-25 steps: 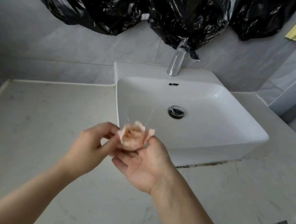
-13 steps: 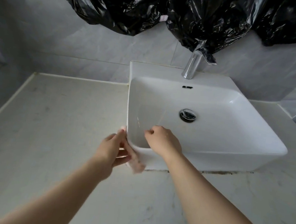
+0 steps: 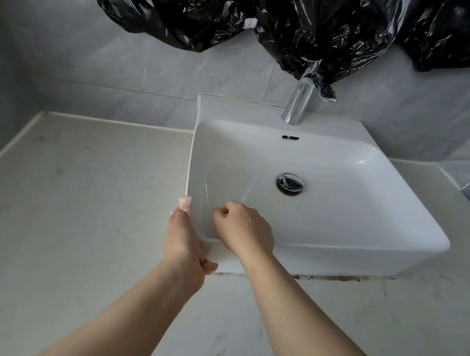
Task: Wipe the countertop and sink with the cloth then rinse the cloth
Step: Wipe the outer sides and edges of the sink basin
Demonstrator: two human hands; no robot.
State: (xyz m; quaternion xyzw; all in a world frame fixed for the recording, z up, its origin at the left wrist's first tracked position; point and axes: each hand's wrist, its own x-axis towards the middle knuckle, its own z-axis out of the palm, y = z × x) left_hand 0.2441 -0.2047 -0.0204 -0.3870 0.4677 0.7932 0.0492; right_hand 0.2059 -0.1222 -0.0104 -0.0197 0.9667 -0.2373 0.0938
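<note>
A small pink cloth [image 3: 184,203] peeks out past the fingertips of my left hand [image 3: 185,243], which holds it against the outer left wall of the white sink [image 3: 364,258], near the front left corner. Most of the cloth is hidden under the hand. My right hand [image 3: 244,228] rests on the sink's front left rim with its fingers curled, and nothing shows in it. The pale marble countertop [image 3: 75,196] runs around the sink on the left, front and right.
A chrome tap [image 3: 298,103] stands at the back of the sink, and a chrome drain plug [image 3: 290,182] sits in the basin. Black plastic bags [image 3: 317,21] hang on the tiled wall just above the tap. Dark grime lines the sink's front base.
Both hands dropped from mid-air to the sink's front left corner. The cloth went from both hands to the left alone, which slid it further back along the outer left wall.
</note>
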